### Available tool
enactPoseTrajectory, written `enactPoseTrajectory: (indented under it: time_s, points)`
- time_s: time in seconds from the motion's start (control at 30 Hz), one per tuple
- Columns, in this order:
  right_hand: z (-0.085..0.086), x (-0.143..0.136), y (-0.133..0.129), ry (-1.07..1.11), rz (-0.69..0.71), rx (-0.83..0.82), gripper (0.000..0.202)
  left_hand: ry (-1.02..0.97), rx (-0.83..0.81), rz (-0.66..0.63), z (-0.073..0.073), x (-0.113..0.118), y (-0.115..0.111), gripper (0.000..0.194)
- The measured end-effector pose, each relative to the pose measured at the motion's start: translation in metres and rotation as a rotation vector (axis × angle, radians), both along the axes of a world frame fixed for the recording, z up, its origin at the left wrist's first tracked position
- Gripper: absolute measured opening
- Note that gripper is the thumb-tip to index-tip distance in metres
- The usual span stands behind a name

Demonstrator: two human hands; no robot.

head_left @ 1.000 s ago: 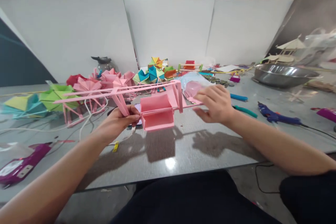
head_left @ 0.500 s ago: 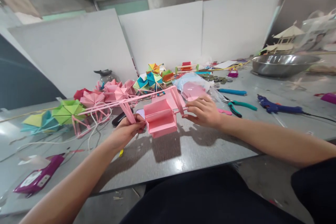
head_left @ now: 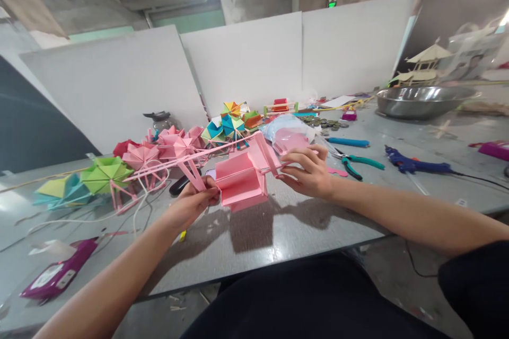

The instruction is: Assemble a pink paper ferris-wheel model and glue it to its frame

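Note:
A pink paper model (head_left: 242,180) with a boxy, vaned paddle part and a long thin frame hangs above the table between both hands. My left hand (head_left: 196,198) pinches the base of its left support. At the right end, my right hand (head_left: 305,172) has its fingertips closed on the model near the axle end, fingers bent. The frame's long strips stretch left over pink folded paper pieces (head_left: 141,154). A shadow of the model falls on the grey table beneath.
Green (head_left: 105,174) and blue-yellow paper umbrellas lie left, near white cables and a purple tissue pack (head_left: 59,270). Pliers (head_left: 353,163), a blue glue gun (head_left: 415,161) and a steel bowl (head_left: 421,101) are right. The table's front edge (head_left: 254,274) runs below my hands.
The paddle part has turned slightly, and the right end of the pink model has tilted. The fingers of my right hand have shifted a little; the view has moved slightly.

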State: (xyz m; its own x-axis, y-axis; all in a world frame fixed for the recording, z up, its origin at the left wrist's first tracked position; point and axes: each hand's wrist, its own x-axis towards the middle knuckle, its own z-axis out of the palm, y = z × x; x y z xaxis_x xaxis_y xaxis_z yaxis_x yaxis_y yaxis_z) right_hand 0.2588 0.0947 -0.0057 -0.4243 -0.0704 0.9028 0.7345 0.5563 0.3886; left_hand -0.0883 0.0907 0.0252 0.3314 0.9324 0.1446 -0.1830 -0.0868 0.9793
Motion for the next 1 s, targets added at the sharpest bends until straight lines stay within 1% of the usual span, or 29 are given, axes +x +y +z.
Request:
enactPoseTrajectory:
  time_s: [0.13, 0.4, 0.53, 0.63, 0.83, 1.0]
  points:
    - [-0.001, -0.004, -0.006, 0.081, -0.013, -0.012, 0.008, -0.04, -0.024, 0.011, 0.0, 0.004, -0.003, 0.032]
    - [0.0, -0.012, -0.018, 0.154, 0.055, -0.009, 0.01, -0.006, 0.002, 0.022, -0.004, 0.001, -0.002, 0.037]
    - [-0.002, -0.011, -0.016, 0.164, 0.044, -0.05, 0.012, 0.032, 0.0, 0.032, -0.004, 0.0, -0.001, 0.041]
    - [-0.001, -0.01, -0.016, 0.162, 0.067, -0.025, 0.012, 0.043, 0.003, 0.043, -0.002, 0.001, -0.003, 0.038]
    - [0.003, -0.008, -0.016, 0.124, 0.073, 0.004, 0.016, 0.003, -0.019, 0.035, 0.002, 0.003, -0.005, 0.042]
    - [0.002, -0.004, -0.013, 0.093, 0.068, -0.006, 0.016, -0.017, -0.025, 0.008, 0.0, 0.001, -0.002, 0.045]
